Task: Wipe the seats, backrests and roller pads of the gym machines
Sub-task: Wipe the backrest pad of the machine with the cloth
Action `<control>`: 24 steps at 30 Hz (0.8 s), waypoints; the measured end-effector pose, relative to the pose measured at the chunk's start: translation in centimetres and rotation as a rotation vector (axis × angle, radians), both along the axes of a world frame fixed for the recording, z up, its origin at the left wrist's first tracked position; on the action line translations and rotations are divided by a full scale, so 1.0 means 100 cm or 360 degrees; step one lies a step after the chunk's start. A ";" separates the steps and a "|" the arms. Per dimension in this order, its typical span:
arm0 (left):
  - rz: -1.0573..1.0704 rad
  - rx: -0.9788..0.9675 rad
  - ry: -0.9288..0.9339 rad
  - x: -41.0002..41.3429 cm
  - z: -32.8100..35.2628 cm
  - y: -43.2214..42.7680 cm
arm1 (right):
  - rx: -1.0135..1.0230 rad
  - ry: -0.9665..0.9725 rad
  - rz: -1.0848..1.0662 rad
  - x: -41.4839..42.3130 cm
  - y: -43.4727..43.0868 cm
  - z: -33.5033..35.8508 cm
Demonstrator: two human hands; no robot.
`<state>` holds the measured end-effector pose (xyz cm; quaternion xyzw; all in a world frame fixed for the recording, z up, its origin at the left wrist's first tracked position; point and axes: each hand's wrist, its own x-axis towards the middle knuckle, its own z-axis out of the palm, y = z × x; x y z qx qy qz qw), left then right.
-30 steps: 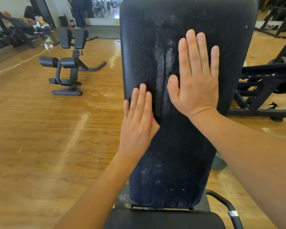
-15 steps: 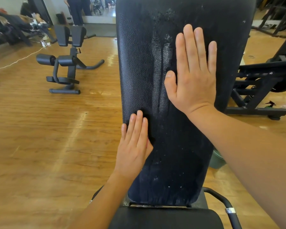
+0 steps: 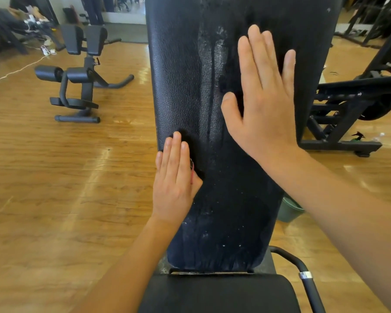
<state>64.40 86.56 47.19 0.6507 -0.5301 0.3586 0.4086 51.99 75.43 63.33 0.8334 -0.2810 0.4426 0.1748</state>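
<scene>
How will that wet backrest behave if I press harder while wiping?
The backrest probably gives a little: it looks like padded, grained vinyl. Wet streaks down its middle suggest it may be slick under the right hand. It likely won't tip: it seems mounted above the seat.

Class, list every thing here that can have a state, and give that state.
Backrest: wet, streaks running down its middle.
Left hand: flat, pressing a dark cloth on the backrest.
Right hand: flat on the backrest, fingers straight.
Seat: untouched.
Green bucket: partly hidden behind the backrest.
</scene>
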 end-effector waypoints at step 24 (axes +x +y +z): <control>-0.0136 -0.0136 0.0002 0.001 0.001 -0.001 | 0.0042 0.0201 -0.0103 -0.049 0.043 -0.239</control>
